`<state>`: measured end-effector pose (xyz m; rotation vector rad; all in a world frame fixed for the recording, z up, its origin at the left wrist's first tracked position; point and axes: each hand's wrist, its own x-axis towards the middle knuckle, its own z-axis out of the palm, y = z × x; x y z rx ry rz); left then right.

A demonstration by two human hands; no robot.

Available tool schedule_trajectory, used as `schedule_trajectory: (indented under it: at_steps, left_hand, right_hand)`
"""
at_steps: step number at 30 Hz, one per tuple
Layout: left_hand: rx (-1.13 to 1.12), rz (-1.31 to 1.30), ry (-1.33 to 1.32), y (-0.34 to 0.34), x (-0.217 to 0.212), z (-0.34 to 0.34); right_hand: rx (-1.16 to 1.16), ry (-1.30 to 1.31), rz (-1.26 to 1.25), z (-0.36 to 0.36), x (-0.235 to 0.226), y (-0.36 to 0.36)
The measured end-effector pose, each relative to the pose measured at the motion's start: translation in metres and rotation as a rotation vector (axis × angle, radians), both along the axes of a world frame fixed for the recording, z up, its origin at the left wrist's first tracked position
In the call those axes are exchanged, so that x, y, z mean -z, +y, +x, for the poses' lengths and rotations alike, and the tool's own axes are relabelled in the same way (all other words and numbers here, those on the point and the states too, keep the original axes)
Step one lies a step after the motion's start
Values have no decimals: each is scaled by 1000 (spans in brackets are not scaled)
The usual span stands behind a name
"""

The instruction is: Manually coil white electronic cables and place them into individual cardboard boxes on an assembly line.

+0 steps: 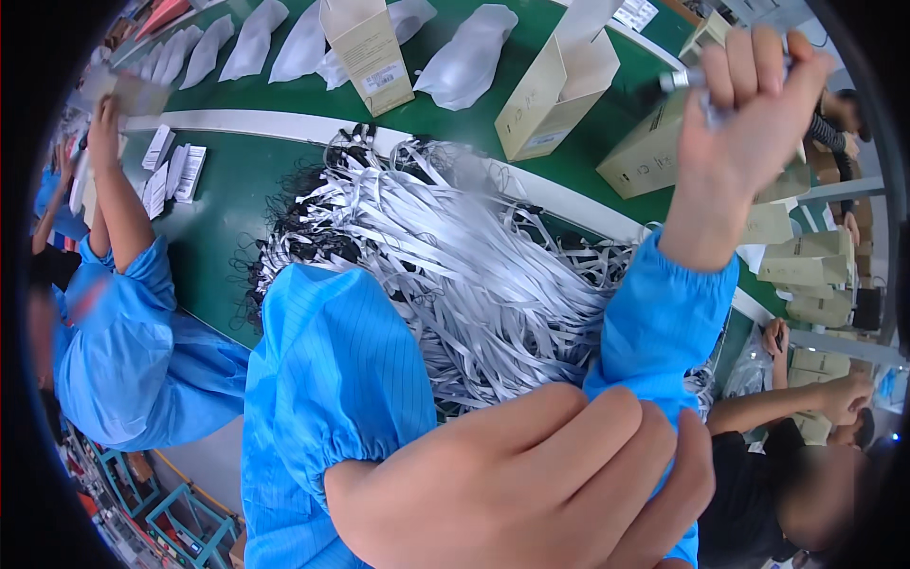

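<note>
My left hand point(531, 474) is close to the camera, its back showing and its fingers curled; the fingertips, and anything in them, are hidden. Raised at the upper right, my right hand point(744, 119) is closed around a small whitish piece point(676, 81). A blurred dark end juts from that piece, and its kind is unclear. Beneath and between my blue sleeves lies a big heap of white lanyards point(474, 256) with black cord ends. Beyond my right hand's wrist, an open cream carton point(645, 156) stands on the green surface.
Two more open cartons point(370, 57) point(545, 100) stand along the back, beside translucent white bags point(464, 57). A white rail point(256, 120) crosses the green table point(223, 209). Printed slips point(180, 171) lie left, near a blue-clad co-worker point(142, 351). More people sit at right.
</note>
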<state>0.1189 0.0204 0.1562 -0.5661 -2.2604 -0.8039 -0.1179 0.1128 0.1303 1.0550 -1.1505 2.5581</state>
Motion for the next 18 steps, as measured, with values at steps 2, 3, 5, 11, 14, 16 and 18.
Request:
schedule_trajectory:
  at_steps: [2, 3, 5, 11, 14, 16, 18]
  left_hand:
    - [143, -45, -87, -7, 7, 4]
    - [215, -71, -132, -9, 10, 4]
    - [168, -131, -152, -2, 16, 5]
    - [115, -414, -453, 32, 59, -10]
    - [92, -504, -415, 40, 65, -28]
    - [99, -496, -447, 40, 71, -30]
    - [120, -484, -514, 37, 73, -35]
  right_hand:
    - [-341, 83, -73, -31, 0, -5]
    - [-336, 92, -69, -35, 6, -5]
    - [-51, 211, 238, -37, 25, -9]
    - [480, 492, 876, -33, 70, -38]
    - [573, 697, 1014, -37, 71, -20]
    - [600, 668, 939, -36, 83, -20]
    - [615, 655, 901, -36, 84, -16]
